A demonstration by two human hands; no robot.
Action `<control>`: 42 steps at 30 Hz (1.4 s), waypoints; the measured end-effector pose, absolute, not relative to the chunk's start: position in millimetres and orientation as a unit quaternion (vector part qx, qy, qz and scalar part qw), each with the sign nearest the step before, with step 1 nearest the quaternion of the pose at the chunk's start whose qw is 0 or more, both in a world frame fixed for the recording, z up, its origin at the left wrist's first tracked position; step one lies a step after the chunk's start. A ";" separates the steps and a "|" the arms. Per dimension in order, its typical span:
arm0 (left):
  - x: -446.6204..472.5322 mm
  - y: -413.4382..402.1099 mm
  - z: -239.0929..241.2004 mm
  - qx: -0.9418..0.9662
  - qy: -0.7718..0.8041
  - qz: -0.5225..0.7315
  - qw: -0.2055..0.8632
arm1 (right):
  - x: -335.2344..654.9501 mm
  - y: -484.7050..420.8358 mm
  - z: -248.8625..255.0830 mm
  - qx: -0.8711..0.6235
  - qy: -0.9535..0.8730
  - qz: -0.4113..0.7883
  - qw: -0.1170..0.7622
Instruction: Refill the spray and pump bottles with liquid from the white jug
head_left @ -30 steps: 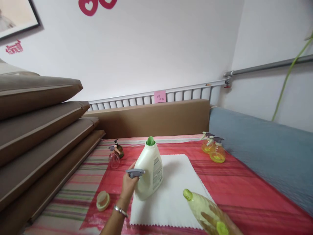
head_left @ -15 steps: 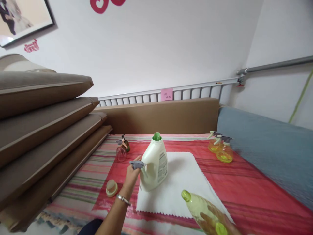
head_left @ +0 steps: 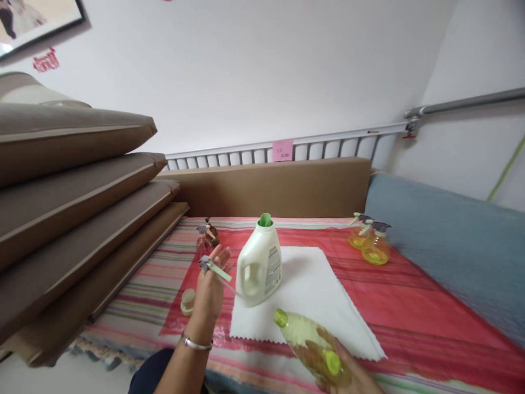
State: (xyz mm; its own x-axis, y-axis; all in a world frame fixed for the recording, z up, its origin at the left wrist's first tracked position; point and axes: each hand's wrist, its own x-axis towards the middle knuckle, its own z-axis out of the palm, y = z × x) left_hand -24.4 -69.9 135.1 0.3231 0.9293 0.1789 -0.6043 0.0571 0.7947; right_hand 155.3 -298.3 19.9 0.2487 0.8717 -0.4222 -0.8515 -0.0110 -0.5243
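Note:
A spray trigger head point(head_left: 219, 270) with a grey top, pale green nozzle and thin clear dip tube is held in my left hand point(head_left: 210, 290), its fingers partly stretched out. My right hand point(head_left: 353, 365) wraps round a clear yellow-green spray bottle point(head_left: 296, 331), tilted with its open neck toward the upper left. Between my hands a large white detergent jug point(head_left: 262, 257) stands upright, uncapped, with a green spout point(head_left: 266, 220). It stands on a white cloth point(head_left: 318, 284). A pale round cap point(head_left: 187, 302) lies left of my left wrist.
Two yellow spray bottles point(head_left: 376, 251) stand at the back right. A pink spray bottle point(head_left: 204, 245) and a dark green one point(head_left: 212, 234) stand at the back left. Stacked brown cushions point(head_left: 82, 208) rise on the left; a blue padded edge point(head_left: 443, 235) bounds the right.
My left hand has moved a little left and up with the spray head, turning it so the nozzle points right. The yellow-green bottle has moved left, closer to the jug.

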 end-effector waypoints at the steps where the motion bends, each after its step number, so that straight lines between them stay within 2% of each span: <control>1: -25.7 -74.4 139.9 0.409 0.191 0.549 0.703 | 153.6 -294.5 19.1 -0.362 -0.018 0.612 0.703; 25: -22.5 -108.6 156.8 0.414 0.158 0.553 0.706 | 138.5 -281.7 28.0 -0.398 -0.045 0.581 0.708; 32: -2.0 -142.1 133.4 0.400 0.175 0.477 0.763 | 103.8 -260.6 66.9 -0.386 -0.078 0.560 0.729; 42: -20.7 -147.8 142.6 0.354 0.167 0.453 0.801 | 85.3 -263.0 66.0 -0.358 -0.160 0.507 0.768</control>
